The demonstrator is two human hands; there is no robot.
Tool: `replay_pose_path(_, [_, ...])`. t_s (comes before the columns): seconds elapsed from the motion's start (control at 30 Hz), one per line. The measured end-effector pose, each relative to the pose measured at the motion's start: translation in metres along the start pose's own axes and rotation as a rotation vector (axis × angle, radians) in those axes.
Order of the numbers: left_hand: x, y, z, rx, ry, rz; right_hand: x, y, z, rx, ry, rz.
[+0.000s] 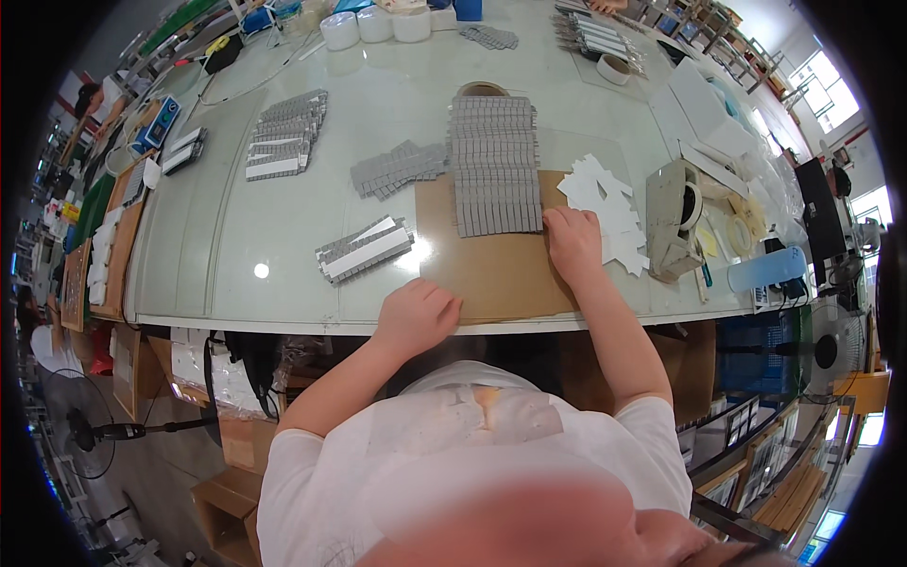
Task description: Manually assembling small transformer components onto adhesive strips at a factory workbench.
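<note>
A block of grey segmented strips [495, 170] lies in close rows over a brown cardboard sheet [501, 283]. At the block's lower right corner, my right hand [573, 244] is closed, its fingertips pinching the end of the nearest grey strip. My left hand [420, 317] rests curled by the cardboard's near left corner, at the table edge; whether its fingers hold anything is hidden. Left of the cardboard sits a small pile of grey and white strips [365, 249]. Loose grey strips [399, 170] overlap in a heap beside the block. White paper pieces [605, 213] are scattered right of my right hand.
A tape dispenser [673, 222] stands at the right, near a blue translucent bottle [767, 270]. More strips [286, 135] are stacked at the left. White rolls [375, 25] line the far side, and a tape roll [614, 69] lies far right. The table's near edge [359, 329] is by my body.
</note>
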State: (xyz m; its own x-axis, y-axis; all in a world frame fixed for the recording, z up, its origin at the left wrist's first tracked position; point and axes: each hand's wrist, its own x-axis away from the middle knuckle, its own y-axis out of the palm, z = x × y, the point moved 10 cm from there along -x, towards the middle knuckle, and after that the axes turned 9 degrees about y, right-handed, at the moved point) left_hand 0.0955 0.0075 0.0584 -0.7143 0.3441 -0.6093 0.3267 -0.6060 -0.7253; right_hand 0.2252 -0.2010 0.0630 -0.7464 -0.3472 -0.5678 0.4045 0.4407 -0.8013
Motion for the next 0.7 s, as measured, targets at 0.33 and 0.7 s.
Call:
replay_pose_path(0.33, [0.0,-0.003,0.002,-0.019,0.04,0.004,0.035,-0.066,-0.019,0.102,0.107,-0.027])
replay_pose_path(0.7, [-0.024,0.022,0.039,0.085,0.072,-0.091,0.137,-0.071,0.02,0.138,0.244,-0.114])
